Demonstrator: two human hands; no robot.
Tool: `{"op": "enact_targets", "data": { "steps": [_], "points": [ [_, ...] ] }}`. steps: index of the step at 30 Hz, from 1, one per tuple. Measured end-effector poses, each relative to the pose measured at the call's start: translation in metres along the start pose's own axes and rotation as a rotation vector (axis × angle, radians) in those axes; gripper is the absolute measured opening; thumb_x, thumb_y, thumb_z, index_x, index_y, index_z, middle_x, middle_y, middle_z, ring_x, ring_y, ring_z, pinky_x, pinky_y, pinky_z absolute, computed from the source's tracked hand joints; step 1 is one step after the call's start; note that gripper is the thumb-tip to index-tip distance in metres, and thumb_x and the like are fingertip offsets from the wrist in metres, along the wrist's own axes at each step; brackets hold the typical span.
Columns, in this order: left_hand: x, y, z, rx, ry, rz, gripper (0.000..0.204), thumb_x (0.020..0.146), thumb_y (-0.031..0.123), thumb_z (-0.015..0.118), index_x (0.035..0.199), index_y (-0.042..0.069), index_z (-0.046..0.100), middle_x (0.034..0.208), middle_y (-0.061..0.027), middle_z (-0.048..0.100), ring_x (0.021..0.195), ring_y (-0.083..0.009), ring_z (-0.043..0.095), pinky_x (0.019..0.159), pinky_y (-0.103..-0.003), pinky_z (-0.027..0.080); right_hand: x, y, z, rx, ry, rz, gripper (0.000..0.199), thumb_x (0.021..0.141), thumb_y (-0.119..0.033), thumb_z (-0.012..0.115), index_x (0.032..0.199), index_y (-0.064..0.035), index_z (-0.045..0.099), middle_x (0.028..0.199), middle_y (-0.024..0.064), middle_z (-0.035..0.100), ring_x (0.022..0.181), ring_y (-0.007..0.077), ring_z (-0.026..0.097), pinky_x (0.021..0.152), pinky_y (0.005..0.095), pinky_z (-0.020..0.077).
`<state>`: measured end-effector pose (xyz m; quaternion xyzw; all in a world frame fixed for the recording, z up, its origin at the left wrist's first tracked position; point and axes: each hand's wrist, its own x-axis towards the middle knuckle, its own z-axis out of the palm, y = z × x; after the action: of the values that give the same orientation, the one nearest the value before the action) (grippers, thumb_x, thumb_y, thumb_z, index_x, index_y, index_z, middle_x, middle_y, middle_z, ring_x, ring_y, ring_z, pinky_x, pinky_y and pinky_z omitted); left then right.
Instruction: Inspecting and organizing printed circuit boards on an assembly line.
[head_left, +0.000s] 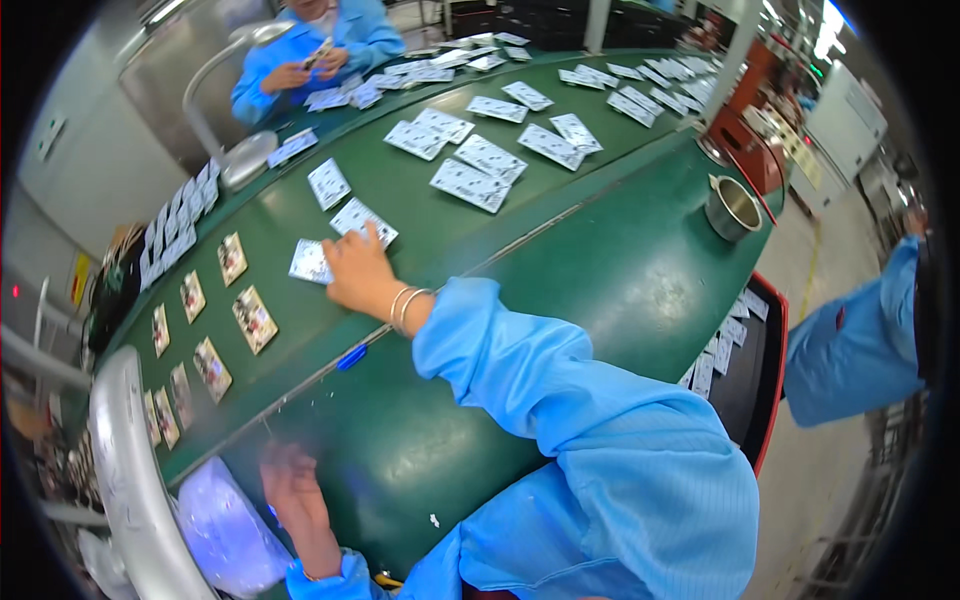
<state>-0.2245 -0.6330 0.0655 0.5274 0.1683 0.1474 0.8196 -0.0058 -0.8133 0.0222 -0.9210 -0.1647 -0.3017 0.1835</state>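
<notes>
My right hand point(360, 268) reaches palm down over the green belt, its fingers spread. Its fingertips rest at a white, dark-speckled circuit board point(352, 217), and a second white board point(308, 260) lies against its left side. My left hand point(298, 495) is low at the near left, above the green bench point(400, 480). Motion smears its fingers, and nothing shows clearly in them. A clear plastic bag point(225, 530) lies just left of it. Farther left on the belt, several tan boards point(254, 318) lie with their components facing up.
More white boards point(470, 185) spread along the belt. A co-worker point(320, 60) handles a piece at the far side. A lamp point(205, 100) stands there; another curved lamp point(135, 480) is near left. A metal cup point(733, 208) and red-rimmed crate point(765, 400) are at right.
</notes>
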Motion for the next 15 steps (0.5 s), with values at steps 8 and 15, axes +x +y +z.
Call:
{"op": "enact_targets", "data": {
  "steps": [8,15],
  "points": [
    [0.045,-0.008,-0.066,0.030,-0.817,0.241,0.034,0.080,0.023,0.056,0.102,0.003,0.041,0.084,-0.0099,0.050,0.073,-0.0174,0.048,0.066,-0.027,0.040,-0.020,-0.029,-0.026,0.561,0.173,-0.363,0.053,0.051,-0.032,0.063,0.093,-0.0011,0.055,0.086,0.0145,0.054,0.089,0.0296,0.048,0.086,0.0372,0.0313],
    [0.014,0.013,-0.031,1.461,-0.120,0.803,0.076,0.068,0.025,0.064,0.127,0.000,0.024,0.130,-0.0172,0.028,0.121,-0.0313,0.025,0.101,-0.041,0.018,-0.046,-0.067,-0.045,0.914,0.105,-0.859,0.046,0.055,-0.031,0.063,0.092,-0.0058,0.053,0.086,0.0103,0.053,0.089,0.0272,0.047,0.081,0.0385,0.0348]
  ]
}}
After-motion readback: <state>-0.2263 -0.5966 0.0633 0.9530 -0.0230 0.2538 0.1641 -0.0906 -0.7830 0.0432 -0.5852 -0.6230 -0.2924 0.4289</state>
